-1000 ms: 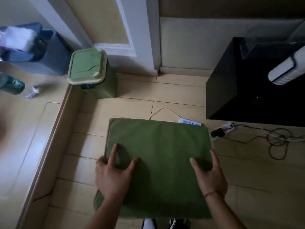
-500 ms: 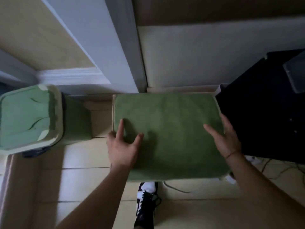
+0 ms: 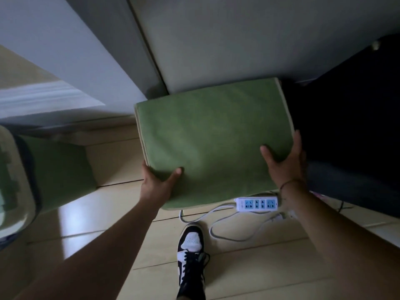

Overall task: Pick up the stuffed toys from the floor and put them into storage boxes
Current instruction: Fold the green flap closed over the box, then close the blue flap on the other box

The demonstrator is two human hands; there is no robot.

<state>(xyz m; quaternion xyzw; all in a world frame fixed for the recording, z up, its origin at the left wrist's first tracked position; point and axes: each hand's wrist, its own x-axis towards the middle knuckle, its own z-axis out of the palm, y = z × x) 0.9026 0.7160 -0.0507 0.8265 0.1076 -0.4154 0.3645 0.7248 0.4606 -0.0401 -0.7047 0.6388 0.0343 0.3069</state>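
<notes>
Up off the floor, at the middle of the view, a green storage box (image 3: 213, 144) with its soft lid on top is held between both hands. At about 7 o'clock on the box, the left hand (image 3: 157, 184) grips the near left corner, with the thumb lying on the lid and the other fingers hidden under the edge. At about 4 o'clock, the right hand (image 3: 285, 161) grips the near right side, thumb on top and fingers wrapped round the edge. A thin band sits on the right wrist.

Under the near edge of the box, at 5 o'clock, a white power strip (image 3: 256, 204) lies on the pale floor (image 3: 249, 276), and its white cord (image 3: 218, 228) loops beside it. At 6 o'clock a black and white shoe (image 3: 191, 258) stands on the floor. At 9 o'clock is a green bin (image 3: 54, 169) with a pale lid. At 3 o'clock is something big and black (image 3: 346, 126), maybe a cabinet; it is too dark to tell. A pale wall (image 3: 238, 40) is behind the box at 12 o'clock.
</notes>
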